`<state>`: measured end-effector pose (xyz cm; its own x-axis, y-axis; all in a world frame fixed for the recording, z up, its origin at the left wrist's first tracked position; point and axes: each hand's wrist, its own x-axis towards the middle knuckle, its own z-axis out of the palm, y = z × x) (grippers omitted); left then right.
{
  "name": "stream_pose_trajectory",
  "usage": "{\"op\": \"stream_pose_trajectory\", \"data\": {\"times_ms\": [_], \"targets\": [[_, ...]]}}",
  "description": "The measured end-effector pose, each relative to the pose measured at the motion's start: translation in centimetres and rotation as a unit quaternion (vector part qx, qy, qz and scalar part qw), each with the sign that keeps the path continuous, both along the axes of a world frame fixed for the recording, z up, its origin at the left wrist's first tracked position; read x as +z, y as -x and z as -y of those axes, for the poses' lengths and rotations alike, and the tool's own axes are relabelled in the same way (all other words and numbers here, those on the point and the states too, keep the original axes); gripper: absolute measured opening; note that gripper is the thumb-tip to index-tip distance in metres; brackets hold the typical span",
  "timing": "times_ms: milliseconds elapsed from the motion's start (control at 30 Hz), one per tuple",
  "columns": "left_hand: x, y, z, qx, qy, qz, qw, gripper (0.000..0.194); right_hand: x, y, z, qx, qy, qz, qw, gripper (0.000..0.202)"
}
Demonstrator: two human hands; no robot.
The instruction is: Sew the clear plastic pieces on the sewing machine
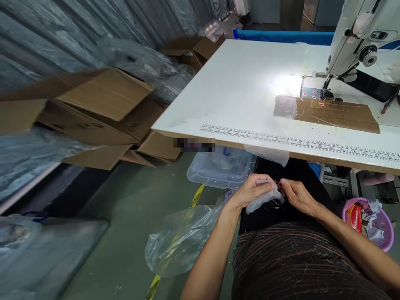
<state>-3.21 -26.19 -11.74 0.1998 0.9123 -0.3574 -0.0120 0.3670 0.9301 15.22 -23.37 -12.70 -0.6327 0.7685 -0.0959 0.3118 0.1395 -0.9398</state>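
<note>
Over my lap, my left hand [248, 192] is closed on a piece of thin white sheer fabric [263, 201], which hangs below the fingers with loose threads at its edge. My right hand [298, 196] meets it at the fabric's right end, thumb and fingers pinched together. Something small and dark shows between the fingertips, too small to name. Both hands are below the front edge of the white sewing table [237, 83].
A sewing machine [350, 46] stands at the table's right, with a brown cardboard strip [340, 114] near its needle. Open cardboard boxes [106, 93] lie left. A clear plastic bag [181, 241] is on the floor. A purple basket [389, 229] holds scraps at right.
</note>
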Motion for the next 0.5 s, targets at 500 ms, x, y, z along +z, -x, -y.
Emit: {"op": "stream_pose_trajectory", "data": {"times_ms": [500], "targets": [[-4.4,1.4,-3.6,-0.034,-0.127,-0.206,0.970,0.022,-0.6,-0.7,-0.9,-0.192,-0.054,-0.055,0.978,0.054]]}}
